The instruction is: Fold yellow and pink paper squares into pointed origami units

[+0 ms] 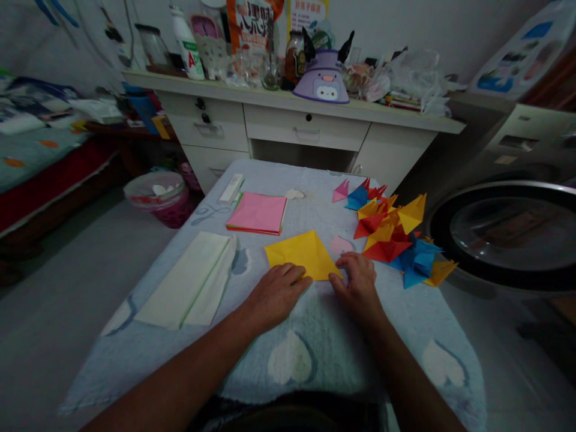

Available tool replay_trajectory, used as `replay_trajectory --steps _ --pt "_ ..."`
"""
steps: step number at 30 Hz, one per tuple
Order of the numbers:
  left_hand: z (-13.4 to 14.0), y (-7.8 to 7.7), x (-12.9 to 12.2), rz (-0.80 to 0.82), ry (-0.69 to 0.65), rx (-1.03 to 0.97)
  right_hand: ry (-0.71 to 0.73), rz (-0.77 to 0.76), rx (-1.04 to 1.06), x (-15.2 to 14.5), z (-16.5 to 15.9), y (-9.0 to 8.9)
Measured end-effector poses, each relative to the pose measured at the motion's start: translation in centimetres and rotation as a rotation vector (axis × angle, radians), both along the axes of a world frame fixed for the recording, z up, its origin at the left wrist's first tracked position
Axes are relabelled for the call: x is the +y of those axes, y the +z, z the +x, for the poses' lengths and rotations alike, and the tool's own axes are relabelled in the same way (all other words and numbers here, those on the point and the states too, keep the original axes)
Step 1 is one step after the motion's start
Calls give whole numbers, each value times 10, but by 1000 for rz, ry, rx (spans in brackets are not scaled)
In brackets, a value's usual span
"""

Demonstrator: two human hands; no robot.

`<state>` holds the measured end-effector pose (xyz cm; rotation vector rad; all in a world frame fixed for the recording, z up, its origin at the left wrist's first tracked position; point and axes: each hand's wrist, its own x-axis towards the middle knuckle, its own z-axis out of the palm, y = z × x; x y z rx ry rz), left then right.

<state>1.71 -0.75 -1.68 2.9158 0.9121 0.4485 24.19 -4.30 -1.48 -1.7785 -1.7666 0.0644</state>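
A yellow sheet of origami paper (306, 255) with creases across it lies on the cloth-covered table in front of me. My left hand (279, 294) is on its near left edge, fingers closed together and pressing the sheet down, thumb toward the middle. At the near right corner, my right hand (357, 285) pinches the paper between thumb and fingers. Beyond the sheet is a stack of square paper (258, 211), pink on top. To the right sits a pile of folded paper cranes (391, 231) in red, yellow, blue and pink.
On the table's left are a folded pale cloth or paper (186, 282) and a small white box (232, 188). A cluttered white desk (310, 125) stands behind. At right is a washing machine (508, 234) with a round door; a waste bin (157, 195) is at left.
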Motion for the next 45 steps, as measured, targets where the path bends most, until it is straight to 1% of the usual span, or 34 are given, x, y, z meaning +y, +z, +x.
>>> replay_trajectory --steps 1,4,8,13,19,22,26,29,31,33,35,37,40,43,45 --pt "0 0 0 2 -3 9 8 -29 -51 1 -3 -3" --pt "0 2 -1 9 -9 40 -37 -68 -151 5 -9 -11" --pt "1 4 -4 25 3 68 -74 -92 -209 5 -12 -11" --pt "2 5 -10 26 32 94 -78 -100 -204 3 -14 -6" --pt "-2 -1 -14 49 93 87 -70 -103 -185 1 -16 -1" --pt "-3 -3 -15 48 109 89 -79 -112 -187 0 -15 -2" --pt "-1 -3 -16 42 116 124 -71 -99 -187 2 -14 -5" --pt "0 -1 -17 36 117 151 -68 -49 -196 2 -13 -6" --pt "0 -1 -17 40 120 158 -14 31 -197 1 -14 -4" --pt "0 -1 -17 48 118 151 114 104 -181 -2 -15 -1" --pt "-1 -2 -16 57 117 143 285 112 -142 -6 -18 3" --pt "-1 -3 -16 72 118 140 405 73 -100 -9 -22 4" --pt "-1 -6 -15 102 116 136 455 -2 -75 -10 -25 3" --pt "-1 -9 -15 121 123 124 443 -69 -89 -8 -27 2" --pt "-1 -8 -15 114 128 126 435 -102 -116 -8 -28 5"
